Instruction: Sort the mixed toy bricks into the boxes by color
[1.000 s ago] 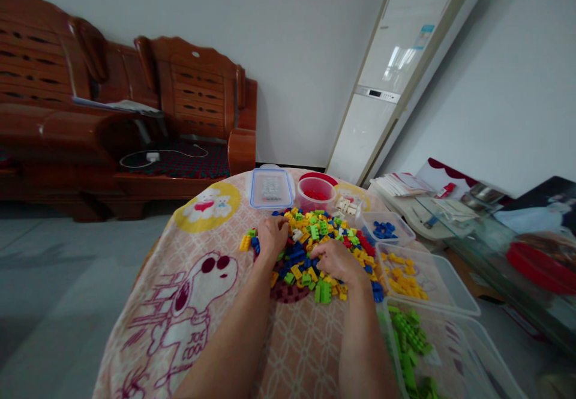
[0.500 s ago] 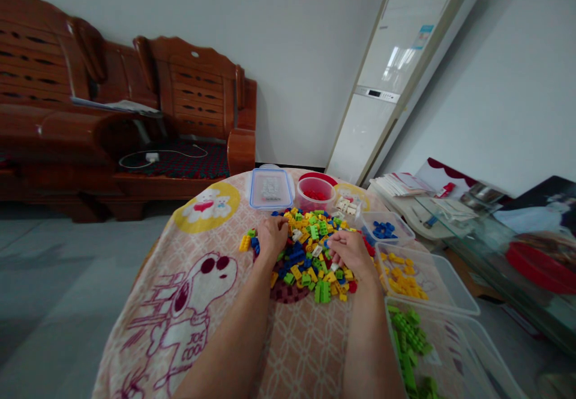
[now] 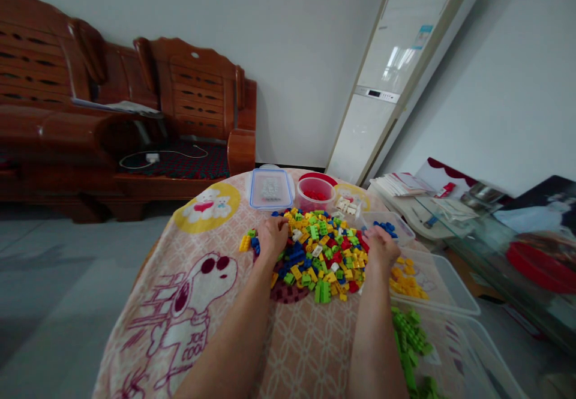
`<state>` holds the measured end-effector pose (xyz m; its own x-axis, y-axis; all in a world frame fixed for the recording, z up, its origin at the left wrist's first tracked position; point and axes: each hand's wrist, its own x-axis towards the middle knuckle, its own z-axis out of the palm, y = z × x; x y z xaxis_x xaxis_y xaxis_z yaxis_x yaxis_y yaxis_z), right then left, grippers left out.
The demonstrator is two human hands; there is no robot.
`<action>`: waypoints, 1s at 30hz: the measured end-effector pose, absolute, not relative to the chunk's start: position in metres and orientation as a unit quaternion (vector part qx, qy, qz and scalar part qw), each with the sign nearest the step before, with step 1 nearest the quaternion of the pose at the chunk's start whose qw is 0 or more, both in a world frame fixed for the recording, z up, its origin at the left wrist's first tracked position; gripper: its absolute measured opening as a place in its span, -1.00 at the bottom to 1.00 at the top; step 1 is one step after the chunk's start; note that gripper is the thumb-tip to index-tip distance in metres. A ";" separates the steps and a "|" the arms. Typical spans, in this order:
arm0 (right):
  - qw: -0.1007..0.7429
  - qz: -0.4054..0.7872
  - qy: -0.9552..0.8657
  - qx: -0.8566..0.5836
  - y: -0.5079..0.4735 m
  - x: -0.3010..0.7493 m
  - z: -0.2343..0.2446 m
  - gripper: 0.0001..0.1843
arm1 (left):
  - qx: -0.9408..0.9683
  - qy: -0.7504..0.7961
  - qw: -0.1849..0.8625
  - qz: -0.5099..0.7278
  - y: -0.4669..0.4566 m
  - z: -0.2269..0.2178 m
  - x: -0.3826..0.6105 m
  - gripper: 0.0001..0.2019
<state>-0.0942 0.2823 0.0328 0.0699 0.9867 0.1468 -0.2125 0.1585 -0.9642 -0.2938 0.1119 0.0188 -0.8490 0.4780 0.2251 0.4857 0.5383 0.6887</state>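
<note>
Left hand (image 3: 272, 237) curls on the brick pile (image 3: 321, 246), right hand (image 3: 380, 246) by the blue tub (image 3: 405, 231); whether either grips I cannot tell. Bricks look light, hard, slick: pinch the sides.

Wooden sofa (image 3: 126, 117) against white wall (image 3: 292, 39); grey floor (image 3: 58, 279); tall white air conditioner (image 3: 387, 87).

Brick pile (image 3: 321, 249) — between both hands, bins (image 3: 443, 288) rightward

Soft even daylight, faint shadows, edges stretched and slightly blurred
</note>
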 end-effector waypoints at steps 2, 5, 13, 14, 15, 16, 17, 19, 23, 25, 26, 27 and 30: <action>0.519 0.528 -0.535 -0.406 0.271 -0.096 0.041 -0.49 | -0.274 -0.878 0.005 -0.393 0.112 0.019 -0.294 -0.69; 0.367 0.537 -0.660 -0.376 0.248 -0.102 0.054 -0.60 | -0.271 -0.879 0.003 -0.393 0.112 0.018 -0.294 -0.69; 0.073 0.314 -0.894 -0.312 0.197 -0.126 0.076 -0.91 | -0.279 -0.873 0.007 -0.399 0.112 0.017 -0.295 -0.70; 0.054 0.283 -0.908 -0.305 0.193 -0.127 0.079 -0.93 | -0.278 -0.874 0.006 -0.399 0.112 0.017 -0.295 -0.70; 0.036 0.256 -0.919 -0.297 0.190 -0.128 0.081 -0.96 | -0.278 -0.874 0.006 -0.400 0.112 0.018 -0.295 -0.70; 0.021 0.231 -0.929 -0.289 0.187 -0.129 0.084 -0.96 | -0.278 -0.873 0.006 -0.399 0.112 0.018 -0.295 -0.70; 0.011 0.206 -0.937 -0.280 0.185 -0.130 0.086 -0.90 | -0.279 -0.873 0.006 -0.399 0.112 0.019 -0.295 -0.70; 0.005 0.160 -0.950 -0.267 0.180 -0.131 0.088 -0.81 | -0.279 -0.873 0.007 -0.399 0.112 0.019 -0.295 -0.69; -0.019 0.083 -0.957 -0.278 0.170 -0.137 0.088 -0.78 | -0.279 -0.874 0.007 -0.399 0.113 0.017 -0.295 -0.69; -0.020 0.059 -0.954 -0.294 0.167 -0.140 0.087 -0.74 | -0.279 -0.873 0.007 -0.401 0.113 0.016 -0.295 -0.69; -0.013 0.053 -0.952 -0.302 0.167 -0.140 0.087 -0.73 | -0.278 -0.873 0.006 -0.401 0.113 0.016 -0.295 -0.69; -0.001 0.049 -0.949 -0.312 0.169 -0.139 0.087 -0.72 | -0.277 -0.873 0.005 -0.402 0.113 0.016 -0.295 -0.69; 0.035 0.055 -0.939 -0.337 0.177 -0.133 0.090 -0.72 | -0.275 -0.873 0.000 -0.403 0.113 0.017 -0.295 -0.68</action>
<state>-0.1328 0.1766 0.0900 -0.7707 0.6365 0.0290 0.6288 0.7672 -0.1262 -0.2954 0.1126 0.0166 -0.8489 0.4796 0.2222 0.4801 0.5238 0.7037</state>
